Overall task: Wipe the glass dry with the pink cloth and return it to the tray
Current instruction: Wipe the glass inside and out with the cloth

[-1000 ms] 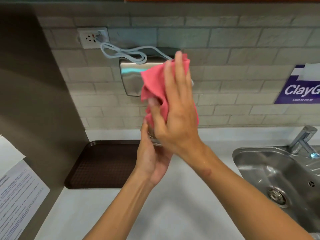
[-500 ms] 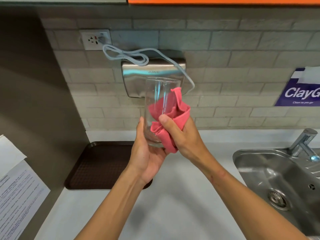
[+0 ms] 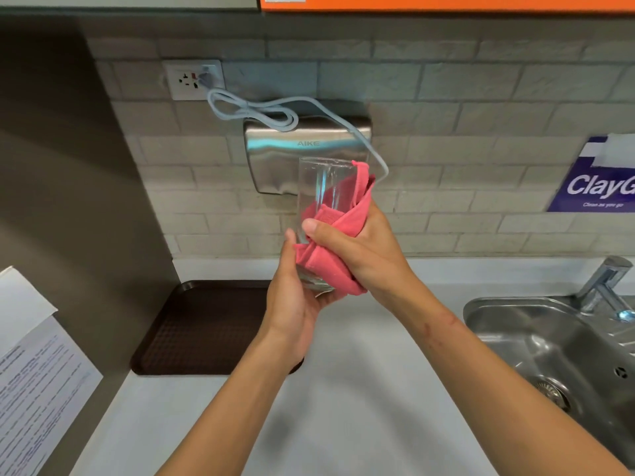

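A tall clear glass point(image 3: 318, 187) is held upright in the air above the counter. My left hand point(image 3: 295, 304) cups its base from below and the left. My right hand point(image 3: 360, 250) presses the pink cloth point(image 3: 330, 242) against the glass's right side, thumb on the front, with a cloth corner reaching up to the rim. The dark brown tray point(image 3: 202, 328) lies on the counter at the lower left, under and behind my left wrist, with nothing seen on it.
A steel sink point(image 3: 549, 355) with a tap point(image 3: 601, 283) sits at the right. A steel hand dryer point(image 3: 275, 156) with a looped cable hangs on the tiled wall behind the glass. Printed paper point(image 3: 34, 389) hangs on the dark side wall at left.
My right hand slid down from over the top of the glass to its right side, uncovering the rim. The cloth now wraps the lower part. The left hand kept its hold.
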`<state>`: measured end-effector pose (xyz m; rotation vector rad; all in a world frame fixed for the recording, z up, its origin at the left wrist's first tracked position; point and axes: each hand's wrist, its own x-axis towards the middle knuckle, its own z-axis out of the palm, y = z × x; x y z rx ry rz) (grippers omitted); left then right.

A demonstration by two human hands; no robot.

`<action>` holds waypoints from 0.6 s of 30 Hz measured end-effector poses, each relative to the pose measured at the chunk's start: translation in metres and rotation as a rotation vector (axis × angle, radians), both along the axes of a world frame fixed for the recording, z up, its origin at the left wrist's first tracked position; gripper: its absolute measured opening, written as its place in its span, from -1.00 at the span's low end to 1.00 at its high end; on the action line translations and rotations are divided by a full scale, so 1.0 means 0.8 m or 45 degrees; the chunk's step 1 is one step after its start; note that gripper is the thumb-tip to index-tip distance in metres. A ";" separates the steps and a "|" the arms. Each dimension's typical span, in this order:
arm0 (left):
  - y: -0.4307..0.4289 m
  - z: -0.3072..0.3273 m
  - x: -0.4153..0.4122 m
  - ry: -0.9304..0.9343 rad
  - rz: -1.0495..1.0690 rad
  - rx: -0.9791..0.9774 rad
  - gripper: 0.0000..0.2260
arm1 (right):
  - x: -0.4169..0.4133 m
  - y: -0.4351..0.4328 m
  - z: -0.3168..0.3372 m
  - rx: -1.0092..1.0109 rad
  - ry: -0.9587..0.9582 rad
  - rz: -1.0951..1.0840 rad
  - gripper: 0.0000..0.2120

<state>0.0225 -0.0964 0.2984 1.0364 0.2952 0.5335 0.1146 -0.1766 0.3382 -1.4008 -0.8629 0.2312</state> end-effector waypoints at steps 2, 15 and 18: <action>-0.010 -0.002 0.004 -0.018 0.108 0.038 -0.49 | -0.003 0.006 -0.002 0.020 -0.007 -0.030 -0.61; -0.024 0.000 0.009 -0.159 0.190 -0.011 -0.39 | -0.041 0.017 -0.004 0.584 -0.163 -0.613 -0.75; -0.025 0.004 0.009 -0.192 0.171 -0.041 -0.42 | -0.048 0.016 -0.011 0.579 -0.236 -0.599 -0.64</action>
